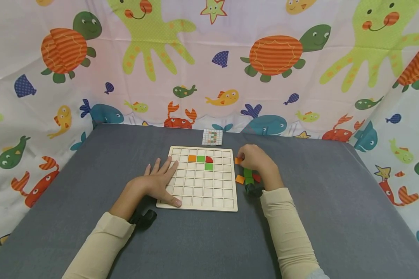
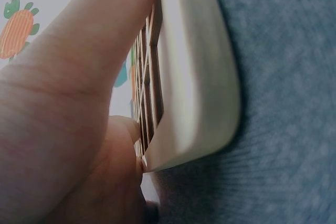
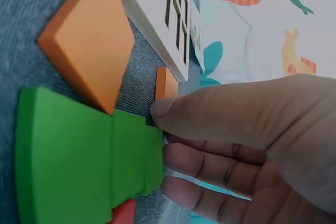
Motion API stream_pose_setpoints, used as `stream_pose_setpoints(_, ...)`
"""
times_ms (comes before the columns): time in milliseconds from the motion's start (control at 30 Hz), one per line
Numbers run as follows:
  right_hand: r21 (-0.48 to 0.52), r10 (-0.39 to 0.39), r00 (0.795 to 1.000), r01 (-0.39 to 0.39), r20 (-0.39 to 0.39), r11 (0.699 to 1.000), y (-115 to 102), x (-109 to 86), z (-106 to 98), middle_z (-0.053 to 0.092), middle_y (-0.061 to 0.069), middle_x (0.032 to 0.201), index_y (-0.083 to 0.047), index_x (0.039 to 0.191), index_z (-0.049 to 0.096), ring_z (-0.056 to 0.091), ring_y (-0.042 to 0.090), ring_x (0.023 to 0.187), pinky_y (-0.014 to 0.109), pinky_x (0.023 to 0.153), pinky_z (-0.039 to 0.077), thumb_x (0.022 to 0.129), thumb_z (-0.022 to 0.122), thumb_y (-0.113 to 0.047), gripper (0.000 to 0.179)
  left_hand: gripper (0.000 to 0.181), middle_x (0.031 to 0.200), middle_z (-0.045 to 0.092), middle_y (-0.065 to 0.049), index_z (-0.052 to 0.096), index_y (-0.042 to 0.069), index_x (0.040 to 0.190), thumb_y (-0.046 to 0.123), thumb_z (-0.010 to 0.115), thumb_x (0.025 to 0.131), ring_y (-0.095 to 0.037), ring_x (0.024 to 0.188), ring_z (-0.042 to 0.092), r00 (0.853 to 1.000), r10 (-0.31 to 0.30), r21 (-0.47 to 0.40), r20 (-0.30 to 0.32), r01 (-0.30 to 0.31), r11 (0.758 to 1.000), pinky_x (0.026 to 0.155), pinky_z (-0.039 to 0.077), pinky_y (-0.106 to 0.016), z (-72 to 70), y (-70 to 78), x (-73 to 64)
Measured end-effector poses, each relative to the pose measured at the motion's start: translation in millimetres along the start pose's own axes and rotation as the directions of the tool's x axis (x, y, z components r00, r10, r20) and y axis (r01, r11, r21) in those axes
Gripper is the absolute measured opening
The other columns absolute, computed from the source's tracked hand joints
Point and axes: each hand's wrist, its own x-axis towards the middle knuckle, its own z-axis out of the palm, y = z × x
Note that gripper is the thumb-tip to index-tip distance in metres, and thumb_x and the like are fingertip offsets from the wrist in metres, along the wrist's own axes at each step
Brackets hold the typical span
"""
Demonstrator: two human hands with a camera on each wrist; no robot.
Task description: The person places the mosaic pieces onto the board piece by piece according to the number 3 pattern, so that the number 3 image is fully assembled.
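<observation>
A wooden grid board (image 1: 195,192) lies on the table. My left hand (image 1: 157,184) is spread over its left side, with the thumb (image 2: 68,40) along the near edge. Set in the board are an orange square (image 1: 192,158), a green square (image 1: 200,159), a red rounded piece (image 1: 208,159) and another green square (image 1: 209,166). Beyond the board's right edge, my right hand (image 1: 257,159) pinches an orange square tile (image 3: 166,84); the index fingertip is hidden behind the thumb. Nearer lie another orange tile (image 3: 92,38), several green tiles (image 3: 68,150) and red ones (image 1: 256,177).
A small pattern card (image 1: 212,137) with a coloured grid lies behind the board. A cloth curtain (image 1: 209,77) printed with sea animals surrounds the back and sides of the grey table (image 1: 202,244). Each wrist carries a black camera.
</observation>
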Motion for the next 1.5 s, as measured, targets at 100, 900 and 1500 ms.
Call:
stream_pose_setpoints(100, 0.006, -0.006, 1.000, 0.006, 0.005, 1.000, -1, -1.1, -2, 0.070, 0.014, 0.102, 0.001, 0.107, 0.075, 0.061, 0.027, 0.087, 0.042, 0.079, 0.053, 0.088, 0.069, -0.001, 0.020, 0.155, 0.164, -0.022, -0.007, -0.005, 0.018, 0.162, 0.095, 0.066, 0.048, -0.040, 0.146, -0.024, 1.000, -0.003, -0.002, -0.007, 0.003, 1.000, 0.112, -0.011, -0.065, 2.5, -3.3, 3.6)
stream_pose_setpoints(900, 0.075, -0.080, 0.990, 0.071, 0.116, 0.995, -29, -6.9, -3, 0.068, 0.007, 0.092, -0.002, 0.099, 0.074, 0.060, 0.022, 0.081, 0.037, 0.076, 0.054, 0.082, 0.076, -0.003, 0.017, 0.156, 0.164, -0.022, -0.007, -0.005, 0.020, 0.162, 0.096, 0.066, 0.045, -0.040, 0.146, -0.025, 1.000, -0.017, -0.001, 0.003, 0.017, 1.000, 0.112, -0.011, -0.065, 6.3, -5.9, 7.1)
stream_pose_setpoints(1500, 0.100, -0.174, 0.969, 0.158, 0.174, 0.982, -51, -8.2, 0, 0.066, 0.003, 0.093, -0.006, 0.097, 0.072, 0.057, 0.021, 0.085, 0.036, 0.077, 0.052, 0.082, 0.077, -0.004, 0.016, 0.154, 0.164, -0.022, -0.008, -0.004, 0.018, 0.162, 0.094, 0.067, 0.048, -0.042, 0.146, -0.024, 1.000, -0.004, -0.013, -0.003, 0.004, 1.000, 0.112, -0.011, -0.065, 3.2, -4.5, 4.1)
